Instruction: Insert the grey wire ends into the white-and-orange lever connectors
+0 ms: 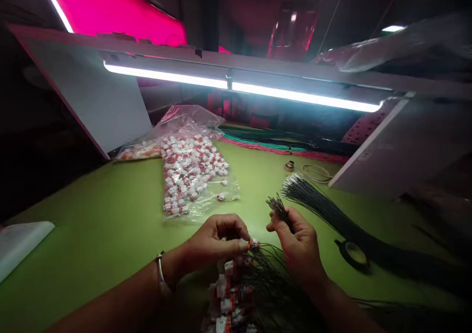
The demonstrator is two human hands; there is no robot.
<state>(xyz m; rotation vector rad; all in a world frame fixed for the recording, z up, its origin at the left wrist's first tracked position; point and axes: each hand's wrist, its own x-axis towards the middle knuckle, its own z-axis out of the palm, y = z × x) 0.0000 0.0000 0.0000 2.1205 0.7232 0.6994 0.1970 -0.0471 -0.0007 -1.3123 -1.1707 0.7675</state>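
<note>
My left hand (217,242), with a bracelet at its wrist, pinches a small white and orange connector (254,244) between thumb and forefinger. Thin black wires run from that connector towards the right. A bundle of black wires (278,207) is clasped in my right hand (297,237), its ends sticking up past the thumb. Below and between the hands lies a heap of white and orange connectors (226,303) with black wires (273,284) attached. Whether a wire sits in every hole of the pinched connector is too small to tell.
A clear plastic bag (195,175) of white and red connectors lies ahead on the green table (121,210). On the right are a long black wire bundle (324,205), a roll of black tape (352,255), a small brass-coloured piece (289,166) and a yellowish ring (316,173). Lit tubes (306,97) hang above.
</note>
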